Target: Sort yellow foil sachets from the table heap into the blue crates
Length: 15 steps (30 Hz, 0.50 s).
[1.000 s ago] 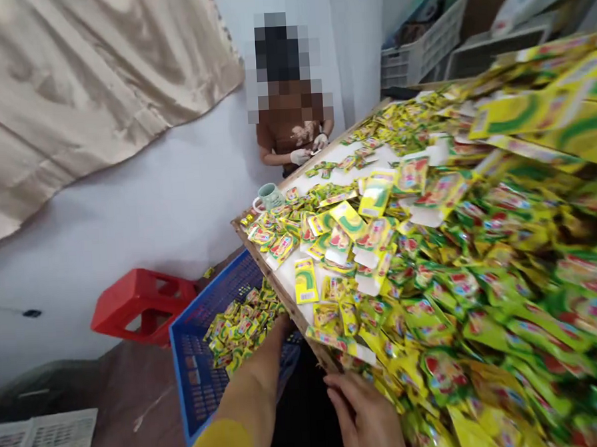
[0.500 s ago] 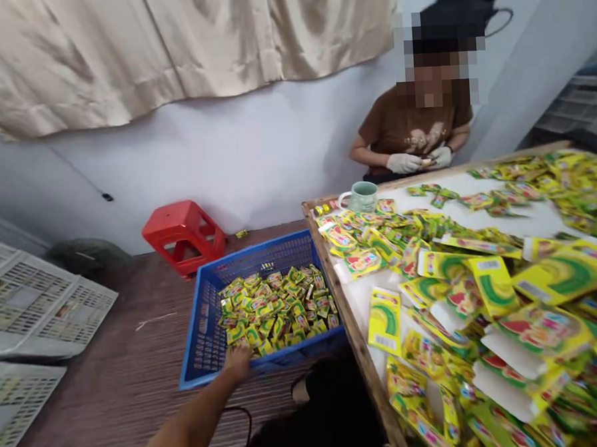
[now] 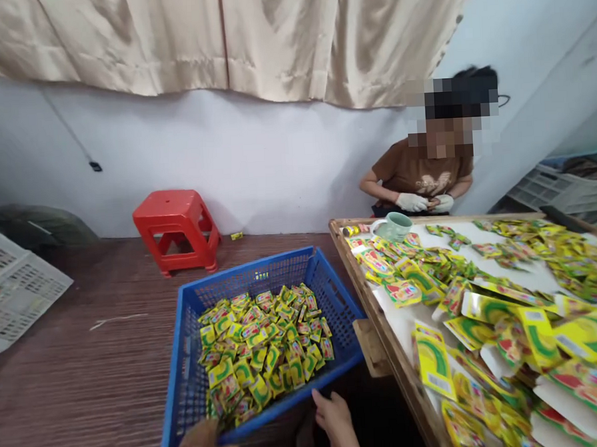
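Observation:
A blue plastic basket [image 3: 327, 295] stands on the brown floor, holding several small yellow-green sachets [image 3: 262, 349]. My left hand [image 3: 203, 445] grips the basket's near left rim, fingers curled over the edge. At the near right rim my right hand [image 3: 333, 415] rests with its fingers against the blue edge. Both hands sit at the bottom of the view, partly cut off.
A wooden-edged table [image 3: 378, 313] at right is covered with yellow-green sachets and cards, with a green mug [image 3: 393, 226] at its far corner. A gloved person [image 3: 426, 177] sits behind it. A red stool [image 3: 173, 230] stands by the wall; white crates [image 3: 12, 292] lie at left.
The view has swung left and down from the table to the basket. My right hand left the table edge and came to the basket's rim; my left hand moved along the near rim.

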Each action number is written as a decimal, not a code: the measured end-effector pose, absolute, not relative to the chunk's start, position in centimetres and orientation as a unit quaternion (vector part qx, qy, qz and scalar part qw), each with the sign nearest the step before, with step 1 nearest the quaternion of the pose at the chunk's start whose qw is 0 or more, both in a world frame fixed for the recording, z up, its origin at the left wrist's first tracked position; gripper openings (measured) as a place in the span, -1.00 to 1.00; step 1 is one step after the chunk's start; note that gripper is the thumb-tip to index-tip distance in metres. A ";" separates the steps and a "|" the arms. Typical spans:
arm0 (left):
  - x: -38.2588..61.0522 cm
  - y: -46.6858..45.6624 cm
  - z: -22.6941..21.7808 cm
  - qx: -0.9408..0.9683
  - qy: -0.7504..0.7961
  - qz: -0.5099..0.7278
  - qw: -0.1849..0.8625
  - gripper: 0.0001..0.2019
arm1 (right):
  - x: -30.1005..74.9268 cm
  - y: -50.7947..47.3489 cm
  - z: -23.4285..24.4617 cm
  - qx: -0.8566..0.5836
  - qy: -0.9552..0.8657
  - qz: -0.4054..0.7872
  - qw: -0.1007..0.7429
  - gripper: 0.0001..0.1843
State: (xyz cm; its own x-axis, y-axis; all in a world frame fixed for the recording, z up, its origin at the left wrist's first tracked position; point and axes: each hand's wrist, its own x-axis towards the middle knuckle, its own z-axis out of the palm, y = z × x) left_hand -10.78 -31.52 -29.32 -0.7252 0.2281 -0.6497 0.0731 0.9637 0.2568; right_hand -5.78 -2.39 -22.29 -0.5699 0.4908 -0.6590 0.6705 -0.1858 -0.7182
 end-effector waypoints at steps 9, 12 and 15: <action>-14.3 -40.3 -33.6 -0.355 0.871 0.330 0.079 -0.76 | -13.3 -4.8 -26.2 0.468 0.595 -0.634 0.161 -0.59; -14.6 -39.5 -34.2 -0.395 0.817 0.404 0.117 -0.75 | -14.6 -4.3 -27.1 0.489 0.576 -0.633 0.169 -0.61; -14.7 -39.0 -33.8 -0.425 0.780 0.447 0.105 -0.76 | -15.4 -3.7 -27.5 0.502 0.555 -0.642 0.169 -0.64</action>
State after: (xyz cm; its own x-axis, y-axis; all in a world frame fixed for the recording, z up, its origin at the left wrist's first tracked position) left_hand -14.71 -39.02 -33.79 -0.6157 -0.5692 -0.5449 -0.7577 0.2380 0.6076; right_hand -15.44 -3.70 -27.49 -0.4388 0.3405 -0.8316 0.7734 -0.3281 -0.5424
